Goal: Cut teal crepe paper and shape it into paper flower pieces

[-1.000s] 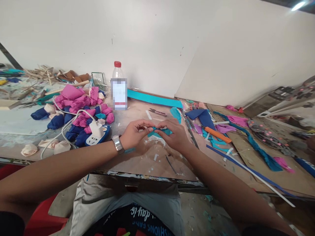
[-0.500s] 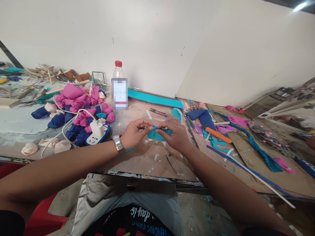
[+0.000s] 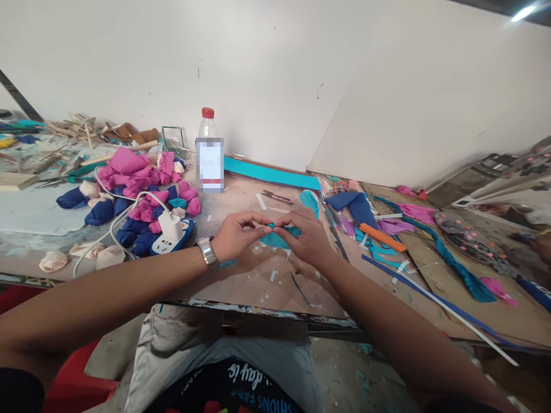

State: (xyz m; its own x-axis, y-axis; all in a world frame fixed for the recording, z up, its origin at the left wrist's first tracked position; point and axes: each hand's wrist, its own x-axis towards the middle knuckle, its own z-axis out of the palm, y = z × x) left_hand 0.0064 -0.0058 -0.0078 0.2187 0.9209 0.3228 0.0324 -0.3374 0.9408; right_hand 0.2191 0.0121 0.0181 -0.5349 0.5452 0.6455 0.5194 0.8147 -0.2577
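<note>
Fingers (image 3: 258, 225) of both hands pinch teal foam piece (image 3: 275, 239), meeting above it.

Bright, even indoor light; ceiling lamp (image 3: 522, 11) glares top right. Shadows soft on the desk (image 3: 241, 275). Strong wide-angle bowing at edges, corners soft; bottle label (image 3: 209, 164) pixelated.

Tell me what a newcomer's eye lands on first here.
Both hands, left hand and right hand, pinch a teal fabric piece at the centre of the workbench. To the left lies a heap of pink and blue fabric rolls; behind stands a red-capped bottle.
</note>
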